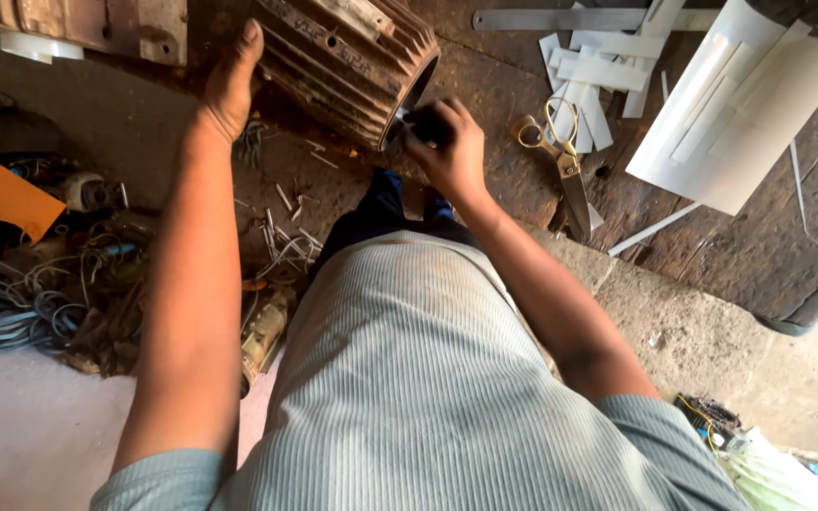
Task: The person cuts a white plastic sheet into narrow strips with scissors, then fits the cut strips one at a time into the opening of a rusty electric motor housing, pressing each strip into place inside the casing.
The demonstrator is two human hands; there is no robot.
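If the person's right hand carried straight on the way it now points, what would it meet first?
The right hand points up and left at the open end of the ribbed motor housing, so it would likely meet that rim first; it looks already at the rim, though depth is unclear.

The left hand (229, 85) lies flat against the ribbed side of a rusty motor housing (352, 57) on the wooden counter (731, 237). The right hand (447, 147) grips a small dark object at the housing's open end. Gold-handled scissors (560, 161) lie just beside white paper strips (598, 85).
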